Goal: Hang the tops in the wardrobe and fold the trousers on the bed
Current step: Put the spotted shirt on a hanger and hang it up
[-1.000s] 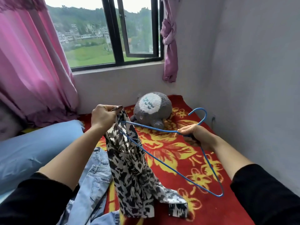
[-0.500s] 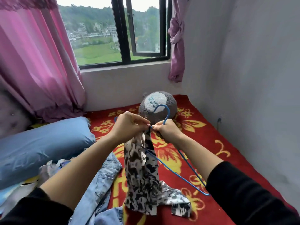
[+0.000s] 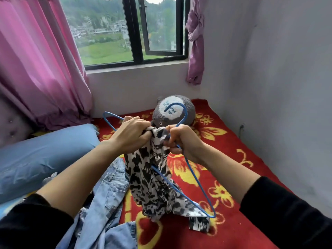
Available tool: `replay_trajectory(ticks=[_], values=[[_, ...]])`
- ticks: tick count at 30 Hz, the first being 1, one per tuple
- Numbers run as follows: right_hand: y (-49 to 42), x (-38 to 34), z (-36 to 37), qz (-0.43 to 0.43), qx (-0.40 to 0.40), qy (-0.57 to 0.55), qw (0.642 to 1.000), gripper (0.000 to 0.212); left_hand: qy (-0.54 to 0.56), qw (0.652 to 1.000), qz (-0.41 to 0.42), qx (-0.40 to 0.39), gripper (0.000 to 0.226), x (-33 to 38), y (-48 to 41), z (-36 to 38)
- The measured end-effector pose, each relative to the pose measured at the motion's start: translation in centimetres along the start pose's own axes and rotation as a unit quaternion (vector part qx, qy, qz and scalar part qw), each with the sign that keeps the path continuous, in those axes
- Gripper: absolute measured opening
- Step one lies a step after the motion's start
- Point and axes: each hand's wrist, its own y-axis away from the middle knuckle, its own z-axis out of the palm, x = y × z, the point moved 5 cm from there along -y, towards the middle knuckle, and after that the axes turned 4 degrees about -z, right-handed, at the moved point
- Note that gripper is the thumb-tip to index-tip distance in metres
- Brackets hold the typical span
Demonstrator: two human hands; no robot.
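A bed under a red blanket (image 3: pixel 231 146) with yellow flowers fills the middle and lower right of the frame, pushed into the corner of pale walls. A pink curtain (image 3: pixel 39 65) hangs down the upper left, beside a black-framed window (image 3: pixel 136 33) at top centre, and a smaller purple curtain (image 3: pixel 195 42) is knotted at the window's right edge. A blue pillow (image 3: pixel 36 155) lies at the left edge of the bed. Light denim trousers (image 3: pixel 111 191) sprawl unfolded at lower centre, under the left forearm and just beside the black-and-white patterned top (image 3: pixel 150 186). The top hangs bunched from both hands at the centre of the frame, with its hem trailing on the blanket. A grey plush toy (image 3: pixel 188 108) sits behind the hands, near the back wall. A blue wire hanger (image 3: pixel 186 115) runs through the cloth: its hook rises in front of the toy, one end juts out to the upper left and the other reaches down to the lower right. The left hand (image 3: pixel 133 135) has its fingers curled tight on the gathered upper edge of the top. The right hand (image 3: pixel 185 141) is fisted around the hanger wire just below the hook, and its fingers also touch the cloth.
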Motion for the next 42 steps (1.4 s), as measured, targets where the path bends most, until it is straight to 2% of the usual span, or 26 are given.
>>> replay_trajectory(ticks=[2,4,6,7,8,9,11,13,15,17,19,21,23,24,26,27,28,29,30,31,33,35,36,37,39,42], values=[[0.1,-0.2,-0.4,0.011,-0.053,-0.093,0.994,0.036,0.024,0.999,0.027,0.029,0.023,0.2,0.0,-0.8],[-0.3,0.4,-2.6,0.031,-0.026,-0.093,0.995,0.04,0.052,0.997,0.029,0.048,0.025,-0.4,-0.1,-1.4],[-1.0,1.7,-4.8,0.048,0.025,0.057,0.997,0.033,0.077,0.995,0.032,0.062,0.027,-0.7,0.1,-1.7],[-1.2,2.3,-5.1,0.055,0.01,0.166,0.985,0.028,0.087,0.993,0.037,0.067,0.028,-0.7,0.1,-1.8],[-1.4,3.3,-4.8,0.066,-0.03,0.259,0.963,0.032,0.095,0.992,0.041,0.069,0.028,-0.5,0.0,-1.7],[-1.5,4.7,-4.5,0.087,-0.077,0.317,0.941,0.035,0.103,0.991,0.043,0.069,0.029,-0.3,-0.1,-1.7],[-1.4,6.5,-3.7,0.105,-0.112,0.358,0.921,0.023,0.119,0.989,0.04,0.073,0.03,0.2,-0.2,-2.1],[-1.4,6.5,-3.5,0.068,-0.088,0.326,0.939,0.022,0.133,0.987,0.037,0.082,0.029,0.2,-0.1,-2.9],[-1.5,5.7,-4.0,0.056,-0.022,0.167,0.984,0.021,0.155,0.984,0.02,0.091,0.029,-0.4,0.3,-3.6],[-1.6,4.7,-4.7,0.046,0.038,0.044,0.997,0.02,0.18,0.979,-0.016,0.099,0.031,-1.5,0.8,-3.9],[-1.7,4.0,-5.0,0.046,0.045,0.069,0.996,0.026,0.202,0.973,-0.055,0.1,0.034,-2.7,1.3,-3.5],[-1.4,3.3,-5.1,0.067,0.002,0.174,0.982,0.045,0.223,0.966,-0.089,0.099,0.038,-3.9,1.4,-3.1],[-1.2,2.6,-5.0,0.06,-0.051,0.334,0.939,0.035,0.248,0.958,-0.106,0.093,0.04,-4.4,1.6,-2.8],[-1.4,2.5,-5.2,0.046,-0.047,0.442,0.894,0.03,0.256,0.957,-0.106,0.089,0.041,-4.3,1.6,-2.7],[-1.8,2.1,-6.1,0.018,0.033,0.625,0.78,0.023,0.251,0.959,-0.101,0.079,0.041,-3.5,1.7,-2.6],[-2.1,1.9,-6.7,0.006,0.084,0.681,0.728,0.015,0.246,0.961,-0.099,0.077,0.041,-3.2,1.8,-2.5],[-2.0,1.6,-7.1,-0.005,0.123,0.714,0.689,0.013,0.244,0.961,-0.101,0.081,0.042,-3.0,1.9,-2.5],[-1.9,1.7,-7.9,-0.004,0.145,0.732,0.666,0.017,0.241,0.96,-0.108,0.09,0.042,-3.3,2.1,-2.6],[-1.7,1.9,-9.0,0.014,0.161,0.736,0.658,0.021,0.236,0.958,-0.123,0.103,0.043,-3.8,2.4,-2.8],[-1.3,2.0,-10.2,0.035,0.172,0.729,0.662,0.023,0.228,0.955,-0.144,0.12,0.044,-4.7,2.7,-3.0],[-0.8,2.8,-12.5,0.085,0.178,0.671,0.715,0.02,0.224,0.943,-0.192,0.152,0.045,-6.9,3.5,-3.2],[-0.2,3.7,-13.7,0.126,0.199,0.531,0.814,0.017,0.235,0.928,-0.235,0.166,0.049,-8.7,4.3,-2.9],[0.0,4.2,-13.8,0.142,0.221,0.419,0.869,0.012,0.236,0.922,-0.255,0.168,0.052,-9.3,4.6,-2.5],[0.1,4.7,-13.7,0.16,0.237,0.312,0.906,0.007,0.234,0.919,-0.271,0.167,0.054,-9.7,4.8,-2.2],[-0.3,5.6,-13.8,0.171,0.269,0.175,0.932,0.013,0.226,0.914,-0.296,0.159,0.052,-9.9,5.3,-1.6],[-1.4,6.0,-14.9,0.154,0.335,0.113,0.923,0.012,0.223,0.913,-0.31,0.147,0.046,-9.5,5.7,-0.9]])
